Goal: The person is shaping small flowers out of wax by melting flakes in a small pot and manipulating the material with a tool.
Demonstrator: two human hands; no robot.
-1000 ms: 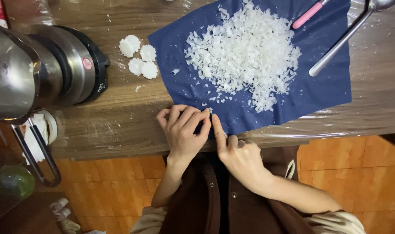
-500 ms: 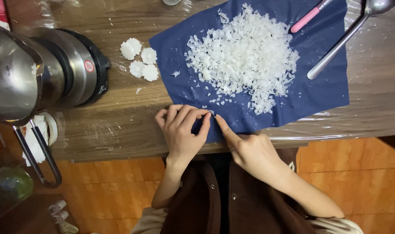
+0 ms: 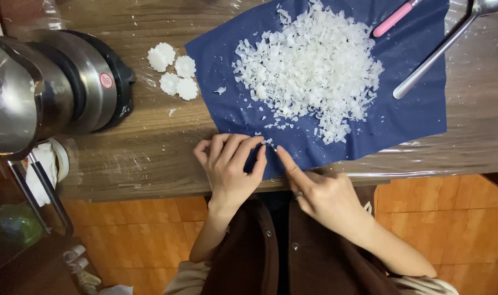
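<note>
A dark blue cloth lies on the wooden table with a heap of white flakes on it. My left hand rests flat on the cloth's near left corner, fingers together and pressing down. My right hand comes in from the table's edge with its index finger stretched out, the tip touching a small white flake next to my left fingertips. Neither hand grips anything that I can see.
Several white flower-shaped pieces sit left of the cloth. A shiny metal pot stands at the left edge. A pink-handled tool and a long metal spoon handle lie on the cloth's far right. Clear plastic film covers the table.
My right index finger has slid a little right along the cloth's near edge. My left hand stays pressed on the corner.
</note>
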